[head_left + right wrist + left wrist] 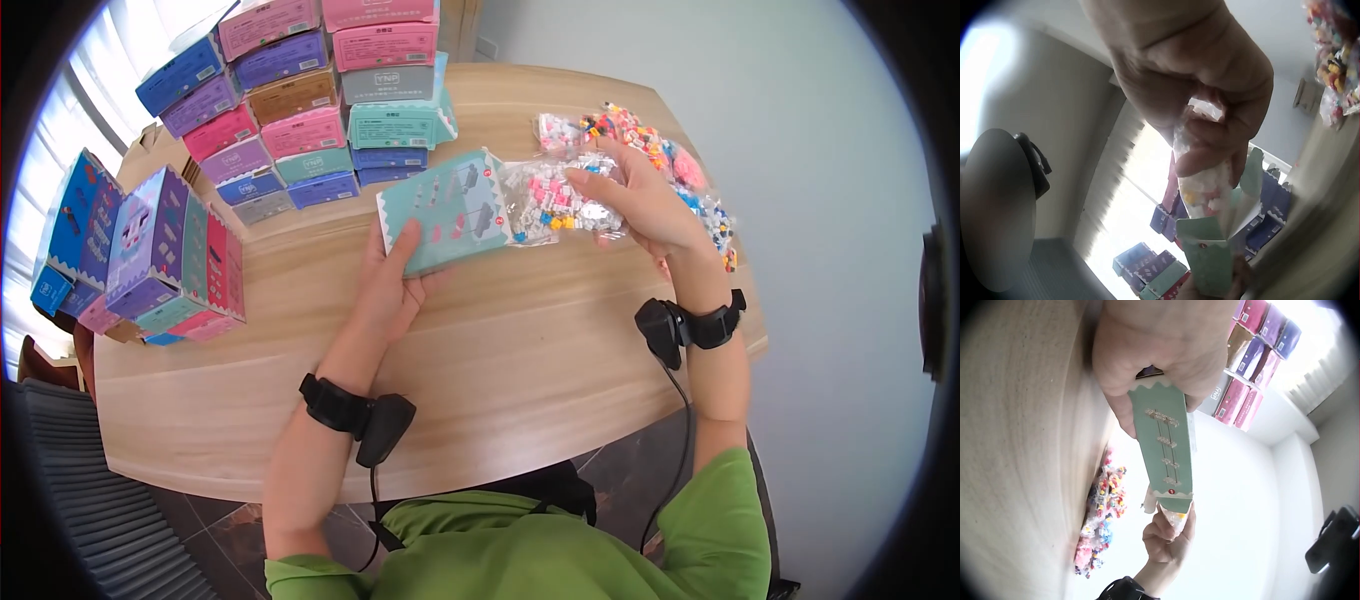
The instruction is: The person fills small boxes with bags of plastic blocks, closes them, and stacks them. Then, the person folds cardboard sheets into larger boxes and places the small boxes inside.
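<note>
My left hand (pixel 388 280) grips a mint-green box (pixel 440 212) with a scalloped white edge, thumb across its printed front. The box tilts over the table, its opened end facing right. At that end, a clear bag of small pink, white, yellow and blue building bricks (pixel 565 198) overlaps the mouth. My right hand (pixel 648 200) pinches the bag between thumb and curled fingers. In the right wrist view the bag (pixel 1200 194) stands partly inside the box (pixel 1207 250), between raised flaps. The left wrist view shows the box's narrow side (pixel 1163 437) held between thumb and fingers.
Stacked coloured boxes (pixel 300 135) stand at the back left, with another group of boxes (pixel 165 250) at the left edge. More bagged bricks (pixel 640 135) lie in a heap at the back right, partly behind my right hand. The wooden table (pixel 520 350) has a curved front edge.
</note>
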A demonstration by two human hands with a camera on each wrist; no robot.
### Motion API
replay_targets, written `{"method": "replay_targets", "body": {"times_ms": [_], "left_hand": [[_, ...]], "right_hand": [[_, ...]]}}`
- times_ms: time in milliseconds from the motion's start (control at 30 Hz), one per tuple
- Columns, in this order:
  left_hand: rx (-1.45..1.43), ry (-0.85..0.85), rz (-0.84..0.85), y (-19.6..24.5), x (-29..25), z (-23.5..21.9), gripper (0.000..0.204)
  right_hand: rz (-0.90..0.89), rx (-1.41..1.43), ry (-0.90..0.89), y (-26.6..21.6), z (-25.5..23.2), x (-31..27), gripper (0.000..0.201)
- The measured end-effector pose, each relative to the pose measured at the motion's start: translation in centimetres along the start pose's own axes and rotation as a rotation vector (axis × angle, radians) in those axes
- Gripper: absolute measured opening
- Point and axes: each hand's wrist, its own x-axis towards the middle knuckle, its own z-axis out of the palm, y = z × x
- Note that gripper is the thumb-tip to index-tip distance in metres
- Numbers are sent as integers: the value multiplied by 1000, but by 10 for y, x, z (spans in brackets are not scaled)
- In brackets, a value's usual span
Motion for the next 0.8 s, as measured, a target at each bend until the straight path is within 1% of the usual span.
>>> {"method": "replay_targets", "body": {"times_ms": [33, 133, 233, 267, 367, 467, 567, 600, 667, 700, 800], "left_hand": [[15, 5, 2, 0, 0, 0, 36], [32, -30, -2, -1, 0, -2, 37], [5, -73, -11, 1, 0, -3, 39], [-8, -82, -17, 2, 0, -3, 39], [-35, -69, -5, 0, 1, -3, 41], [-32, -111, -41, 0, 1, -4, 40], [16, -128, -55, 2, -1, -4, 40], [-23, -144, -70, 2, 0, -6, 40], [-105, -176, -94, 0, 2, -9, 41], [-97, -172, -101, 0, 2, -9, 41], [-91, -167, -127, 1, 1, -8, 42]], "right_hand": [[16, -59, -11, 2, -2, 4, 47], [-84, 15, -85, 4, 1, 11, 43], [-384, 163, -364, 10, 32, 12, 40], [-361, 40, -260, 11, 32, 11, 28], [-495, -492, 152, -11, 35, -4, 17], [-699, -561, -106, 0, 43, -3, 11], [-906, -586, -145, 3, 47, -4, 11], [-796, -490, -117, -3, 40, -8, 12], [-683, -468, -173, -11, 34, -9, 14], [-627, -454, -200, -12, 32, -9, 15], [-904, -611, -66, 4, 41, 7, 11]]}}
